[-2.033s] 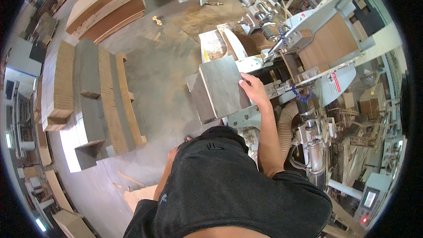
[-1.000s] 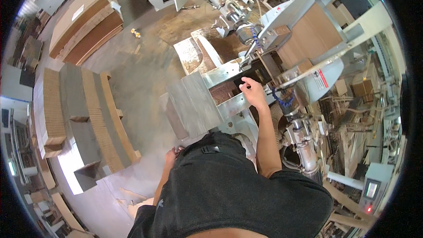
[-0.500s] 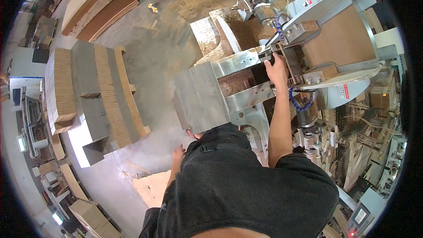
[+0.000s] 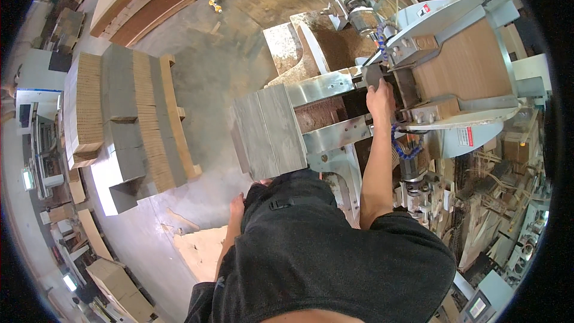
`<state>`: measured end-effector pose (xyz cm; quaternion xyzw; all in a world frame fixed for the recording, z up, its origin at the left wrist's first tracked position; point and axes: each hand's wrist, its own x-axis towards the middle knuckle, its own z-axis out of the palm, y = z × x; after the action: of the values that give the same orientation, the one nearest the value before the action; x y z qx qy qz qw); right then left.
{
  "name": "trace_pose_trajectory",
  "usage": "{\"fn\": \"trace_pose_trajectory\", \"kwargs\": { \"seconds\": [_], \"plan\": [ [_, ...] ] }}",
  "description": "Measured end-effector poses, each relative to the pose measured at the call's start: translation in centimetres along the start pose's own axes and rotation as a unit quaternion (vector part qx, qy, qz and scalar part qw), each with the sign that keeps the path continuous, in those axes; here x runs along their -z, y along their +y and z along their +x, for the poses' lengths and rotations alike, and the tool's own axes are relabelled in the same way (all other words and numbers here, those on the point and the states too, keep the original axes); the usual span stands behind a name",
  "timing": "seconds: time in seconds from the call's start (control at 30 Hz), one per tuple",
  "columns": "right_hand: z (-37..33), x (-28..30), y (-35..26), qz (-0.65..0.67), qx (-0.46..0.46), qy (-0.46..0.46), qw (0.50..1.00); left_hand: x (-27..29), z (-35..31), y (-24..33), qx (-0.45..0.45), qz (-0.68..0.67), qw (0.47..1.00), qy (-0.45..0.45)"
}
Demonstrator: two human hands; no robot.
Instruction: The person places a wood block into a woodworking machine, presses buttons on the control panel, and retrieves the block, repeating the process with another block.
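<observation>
My right hand (image 4: pixel 380 100) reaches over the machine's rails and is closed on the end of a small dark grey board (image 4: pixel 372 74), which stands up at the blade-side opening of the machine. Most of that board is hidden by my fingers and the machine parts. My left hand (image 4: pixel 237 206) hangs low beside my hip with nothing in it, its fingers loosely extended and only partly seen. In front of me a stack of grey boards (image 4: pixel 269 129) lies at the near end of the two shiny metal rails (image 4: pixel 338 133).
At left, stacked grey and tan boards (image 4: pixel 143 120) stand on a wooden pallet. The machine's pale curved housing (image 4: pixel 472 114) with a brown panel (image 4: pixel 463 63) rises at right. Blue coiled hose (image 4: pixel 406 151) hangs below it. More brown boards (image 4: pixel 146 0) lie at the far left.
My right hand has shifted slightly down from the machine's opening, and a dark grey board now shows at its fingers. My left hand has drawn in slightly at my hip. The view has tilted a little.
</observation>
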<state>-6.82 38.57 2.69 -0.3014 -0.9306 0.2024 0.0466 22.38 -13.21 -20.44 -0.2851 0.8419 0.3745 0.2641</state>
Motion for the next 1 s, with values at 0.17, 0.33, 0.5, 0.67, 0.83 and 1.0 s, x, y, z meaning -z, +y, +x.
{"fn": "trace_pose_trajectory", "kwargs": {
  "seconds": [0.17, 0.33, 0.5, 0.67, 0.83, 1.0],
  "plan": [
    [0.9, -1.2, 0.4, -0.085, -0.117, -0.135, 0.980, 0.3, -2.2, 1.9, -0.029, 0.041, 0.999, 0.009],
    [0.7, -1.9, 1.8, -0.085, -0.087, -0.153, 0.981, 1.3, -4.5, 4.7, -0.009, 0.086, 0.996, -0.006],
    [-0.3, -1.4, 2.0, 0.025, -0.015, -0.231, 0.972, 1.2, -3.5, 4.7, 0.131, -0.131, 0.983, -0.016],
    [-6.8, 3.6, -2.5, 0.465, -0.039, -0.282, 0.838, 1.4, -0.5, 5.0, 0.064, -0.138, 0.986, -0.062],
    [-9.5, 3.0, -5.3, 0.467, 0.011, -0.293, 0.834, 0.6, 4.4, 1.5, -0.059, -0.048, 0.994, -0.072],
    [-7.1, -4.4, -1.9, 0.272, 0.064, -0.221, 0.934, 1.6, 5.0, 5.3, 0.068, -0.166, 0.981, -0.071]
  ]
}}
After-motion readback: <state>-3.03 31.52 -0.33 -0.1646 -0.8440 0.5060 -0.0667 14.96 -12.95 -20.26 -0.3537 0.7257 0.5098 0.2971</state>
